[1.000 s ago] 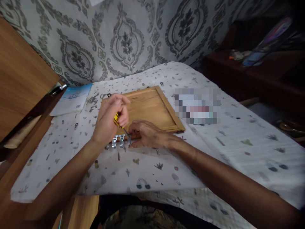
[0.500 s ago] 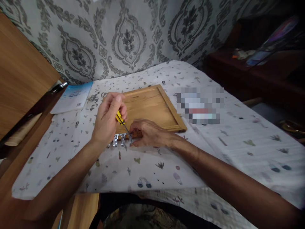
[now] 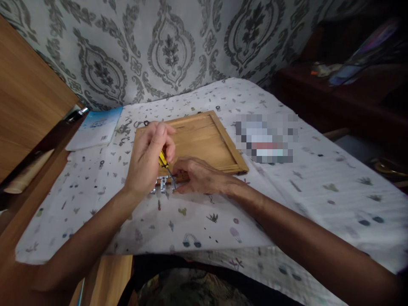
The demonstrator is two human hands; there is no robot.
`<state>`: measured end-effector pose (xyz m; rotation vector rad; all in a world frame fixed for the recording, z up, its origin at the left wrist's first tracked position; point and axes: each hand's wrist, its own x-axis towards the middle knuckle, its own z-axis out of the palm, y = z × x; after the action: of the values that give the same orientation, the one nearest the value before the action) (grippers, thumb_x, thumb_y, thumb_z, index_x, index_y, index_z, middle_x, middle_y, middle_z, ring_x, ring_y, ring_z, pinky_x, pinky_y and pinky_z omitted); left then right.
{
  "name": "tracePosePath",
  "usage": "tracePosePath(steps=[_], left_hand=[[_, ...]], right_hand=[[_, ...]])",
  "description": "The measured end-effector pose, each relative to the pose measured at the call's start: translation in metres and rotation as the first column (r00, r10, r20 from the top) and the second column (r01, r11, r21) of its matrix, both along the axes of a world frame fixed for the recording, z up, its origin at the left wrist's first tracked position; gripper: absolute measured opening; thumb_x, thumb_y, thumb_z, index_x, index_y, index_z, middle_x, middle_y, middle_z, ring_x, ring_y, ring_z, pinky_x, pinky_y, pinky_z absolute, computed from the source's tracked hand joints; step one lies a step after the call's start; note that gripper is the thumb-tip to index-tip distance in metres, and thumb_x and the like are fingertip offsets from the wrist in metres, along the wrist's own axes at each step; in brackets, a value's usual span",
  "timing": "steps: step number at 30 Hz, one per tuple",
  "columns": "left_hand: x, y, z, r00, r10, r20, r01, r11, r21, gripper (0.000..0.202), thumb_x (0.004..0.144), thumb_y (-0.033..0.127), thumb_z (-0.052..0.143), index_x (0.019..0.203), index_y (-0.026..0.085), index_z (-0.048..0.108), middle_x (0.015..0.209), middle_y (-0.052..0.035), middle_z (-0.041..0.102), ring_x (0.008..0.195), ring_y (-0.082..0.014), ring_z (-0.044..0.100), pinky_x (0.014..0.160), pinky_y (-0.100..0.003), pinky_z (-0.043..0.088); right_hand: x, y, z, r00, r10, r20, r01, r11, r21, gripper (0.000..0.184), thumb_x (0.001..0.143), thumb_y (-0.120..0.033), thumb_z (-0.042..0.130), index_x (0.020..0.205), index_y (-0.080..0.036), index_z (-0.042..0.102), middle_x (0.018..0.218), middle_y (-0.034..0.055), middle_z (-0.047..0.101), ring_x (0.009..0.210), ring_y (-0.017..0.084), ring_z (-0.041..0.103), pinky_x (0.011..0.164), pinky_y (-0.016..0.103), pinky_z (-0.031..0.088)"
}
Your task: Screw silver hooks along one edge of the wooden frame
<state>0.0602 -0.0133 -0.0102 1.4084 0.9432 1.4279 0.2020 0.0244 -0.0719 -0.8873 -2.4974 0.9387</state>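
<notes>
L hand (image 3: 149,157) is closed round a yellow-handled screwdriver (image 3: 163,160), shaft angled down twd the metal hook (image 3: 174,183) at the wooden board's (image 3: 200,142) near edge. R hand (image 3: 202,176) grasps that hook btwn thumb & fingers. More hooks (image 3: 163,185) sit just L of it. Board lies flat on cloth-covered bench (image 3: 143,238); booklet (image 3: 95,127) at far L.
</notes>
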Motion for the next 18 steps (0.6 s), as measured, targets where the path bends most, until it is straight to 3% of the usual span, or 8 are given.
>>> tracePosePath(steps=[2, 4, 7, 9, 11, 13, 16, 18], left_hand=[[0.004, -0.002, 0.000, 0.995, 0.091, 0.049, -0.090, 0.996, -0.016, 0.027, 0.092, 0.044, 0.063, 0.081, 0.019, 0.057, 0.056, 0.0052, 0.043, 0.049, -0.0076, 0.042, 0.047, -0.020, 0.036], [0.005, -0.003, -0.001, 0.989, 0.094, 0.112, -0.092, 0.995, -0.024, 0.025, 0.092, 0.038, 0.063, 0.077, 0.020, 0.055, 0.052, 0.0078, 0.033, 0.044, -0.0059, 0.030, 0.042, -0.018, 0.028], [0.002, 0.000, 0.000, 0.991, -0.082, 0.101, 0.084, 0.996, -0.020, 0.022, 0.092, 0.035, 0.060, 0.077, 0.020, 0.056, 0.045, 0.0110, 0.021, 0.038, -0.0048, 0.014, 0.038, -0.018, 0.017], [-0.003, 0.004, 0.000, 0.964, -0.262, 0.047, 0.264, 0.963, -0.056, 0.022, 0.092, 0.037, 0.059, 0.079, 0.020, 0.057, 0.044, 0.0122, 0.017, 0.037, -0.0043, 0.010, 0.038, -0.018, 0.015], [-0.007, 0.007, 0.001, 0.939, -0.345, 0.007, 0.344, 0.936, -0.076, 0.023, 0.092, 0.038, 0.059, 0.080, 0.019, 0.057, 0.044, 0.0124, 0.019, 0.037, -0.0042, 0.010, 0.038, -0.018, 0.016], [-0.008, 0.007, 0.000, 0.961, -0.271, -0.044, 0.270, 0.962, -0.041, 0.024, 0.095, 0.039, 0.056, 0.082, 0.019, 0.057, 0.045, 0.0103, 0.028, 0.038, -0.0057, 0.022, 0.040, -0.019, 0.024], [-0.004, 0.001, -0.003, 0.989, -0.034, -0.144, 0.046, 0.996, 0.081, 0.026, 0.096, 0.045, 0.056, 0.090, 0.020, 0.058, 0.058, 0.0041, 0.050, 0.052, -0.0094, 0.046, 0.052, -0.022, 0.041], [0.001, -0.004, -0.004, 0.990, 0.056, -0.128, -0.041, 0.992, 0.118, 0.025, 0.094, 0.046, 0.060, 0.093, 0.021, 0.057, 0.062, 0.0039, 0.051, 0.056, -0.0100, 0.048, 0.055, -0.023, 0.043]], right_hand=[[0.000, 0.001, -0.001, 1.000, 0.005, 0.008, -0.005, 1.000, 0.015, 0.033, 0.070, -0.030, 0.086, 0.095, -0.015, 0.069, 0.092, 0.0043, 0.068, 0.082, 0.019, 0.058, 0.070, 0.028, 0.040], [0.000, 0.001, -0.002, 1.000, 0.005, 0.000, -0.005, 1.000, 0.014, 0.035, 0.070, -0.030, 0.086, 0.096, -0.015, 0.069, 0.095, 0.0059, 0.068, 0.085, 0.021, 0.060, 0.072, 0.029, 0.041], [0.001, 0.001, -0.003, 0.999, 0.027, -0.018, -0.027, 1.000, -0.001, 0.032, 0.072, -0.028, 0.084, 0.099, -0.016, 0.070, 0.099, 0.0062, 0.069, 0.089, 0.021, 0.061, 0.074, 0.029, 0.042], [0.002, 0.001, -0.003, 0.999, 0.037, -0.027, -0.037, 0.999, -0.010, 0.030, 0.074, -0.029, 0.082, 0.099, -0.019, 0.069, 0.099, 0.0049, 0.069, 0.090, 0.021, 0.060, 0.074, 0.029, 0.042], [0.002, 0.001, -0.004, 0.999, 0.037, -0.033, -0.037, 0.999, -0.008, 0.029, 0.074, -0.030, 0.082, 0.098, -0.020, 0.069, 0.099, 0.0041, 0.069, 0.089, 0.020, 0.060, 0.073, 0.029, 0.041], [0.001, 0.002, -0.004, 0.999, 0.038, -0.030, -0.038, 0.999, 0.001, 0.028, 0.073, -0.030, 0.082, 0.095, -0.018, 0.068, 0.096, 0.0038, 0.068, 0.084, 0.019, 0.059, 0.070, 0.028, 0.041], [0.000, 0.002, -0.006, 0.999, 0.029, -0.015, -0.029, 0.999, 0.018, 0.029, 0.071, -0.029, 0.083, 0.093, -0.017, 0.067, 0.091, 0.0027, 0.067, 0.079, 0.018, 0.057, 0.066, 0.027, 0.039], [0.000, 0.002, -0.007, 1.000, 0.010, -0.025, -0.009, 0.999, 0.035, 0.030, 0.070, -0.029, 0.084, 0.093, -0.018, 0.068, 0.091, 0.0021, 0.067, 0.079, 0.018, 0.057, 0.067, 0.027, 0.038]])
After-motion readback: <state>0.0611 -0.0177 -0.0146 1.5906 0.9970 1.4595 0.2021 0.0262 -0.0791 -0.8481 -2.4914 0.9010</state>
